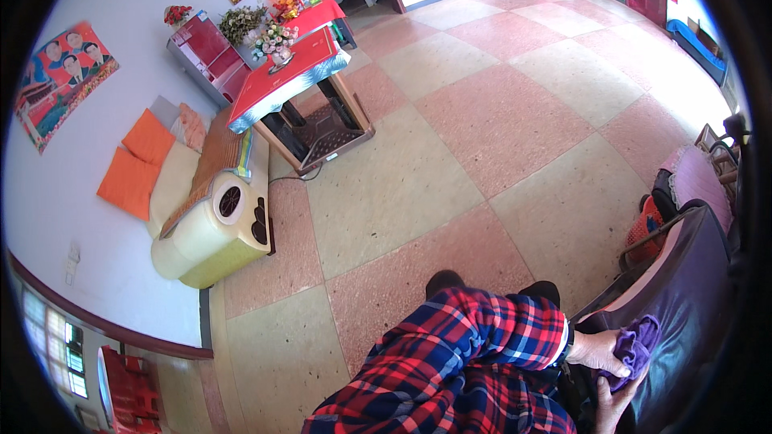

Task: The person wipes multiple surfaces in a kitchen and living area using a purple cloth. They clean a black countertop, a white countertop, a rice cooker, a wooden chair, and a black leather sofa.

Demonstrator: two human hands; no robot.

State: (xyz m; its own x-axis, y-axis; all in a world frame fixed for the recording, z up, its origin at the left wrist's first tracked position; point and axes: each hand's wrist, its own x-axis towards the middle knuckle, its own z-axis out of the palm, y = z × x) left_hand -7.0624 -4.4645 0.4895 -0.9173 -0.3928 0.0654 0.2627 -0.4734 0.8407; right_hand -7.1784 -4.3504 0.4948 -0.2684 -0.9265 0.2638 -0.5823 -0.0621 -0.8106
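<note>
A crumpled purple cloth [637, 346] is bunched between my two hands at the lower right. My left hand [597, 349], in a red and blue plaid sleeve with a dark band at the wrist, grips it from the left. From below, my right hand [621, 398] holds its lower edge, thumb and fingers on either side. Beneath and behind the cloth lies a dark, shiny leather-like seat or chair surface [681, 313] with a pale edge. Whether the cloth touches that surface cannot be told.
Beyond the dark seat stand a chair with a pink quilted cushion [699, 184] and an orange woven bag [645, 229]. A cream sofa [211, 247] is along the left wall, beside a red-topped table [283, 78] with a flower vase. The tiled floor [392, 193] stretches between.
</note>
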